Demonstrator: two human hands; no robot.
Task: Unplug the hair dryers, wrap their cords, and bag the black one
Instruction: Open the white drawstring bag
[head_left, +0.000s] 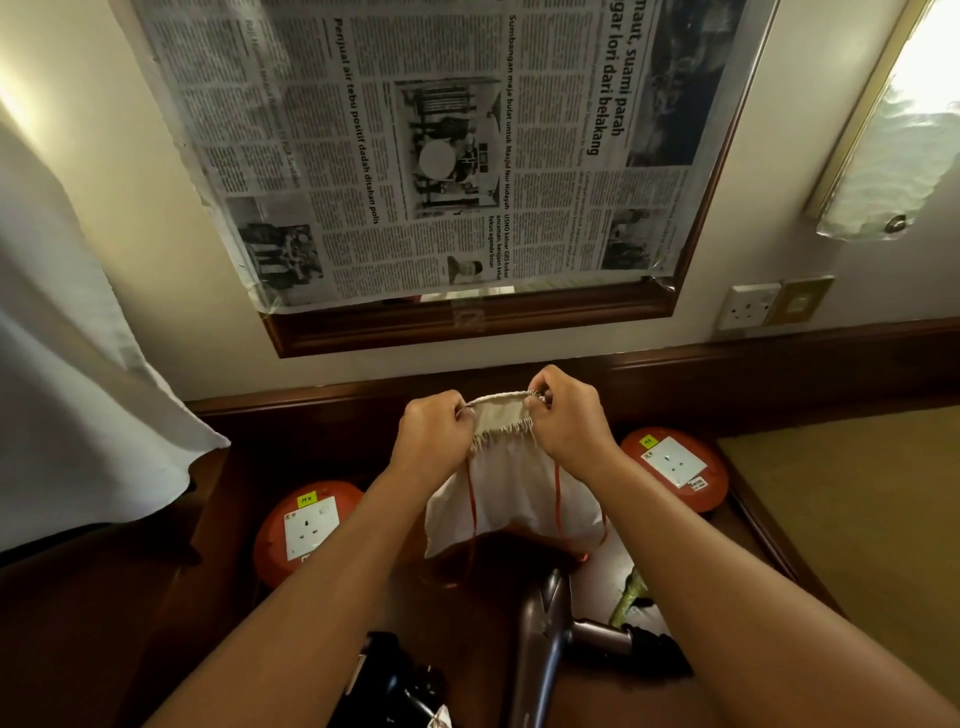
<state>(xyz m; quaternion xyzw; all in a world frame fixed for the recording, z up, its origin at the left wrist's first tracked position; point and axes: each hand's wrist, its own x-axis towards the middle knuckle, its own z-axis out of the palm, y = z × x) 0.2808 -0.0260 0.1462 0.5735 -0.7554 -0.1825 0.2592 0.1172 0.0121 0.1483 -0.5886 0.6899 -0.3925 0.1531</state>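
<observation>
In the middle of the frame, the left hand (434, 434) and right hand (566, 415) pinch the white bag's (511, 499) top edge. The black dryer (389, 680) lies at the bottom, well apart.

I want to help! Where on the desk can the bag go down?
Bare dark wood desk shows behind the left orange round socket reel, up to the wall ledge. It is crowded near the body: brown hair dryer, black hair dryer. Both hands, left hand and right hand, hold the white drawstring cloth bag.

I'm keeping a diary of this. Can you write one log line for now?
step: opening bag | left hand and right hand: pinch cloth bag mouth | black dryer: on desk, unbagged
</observation>
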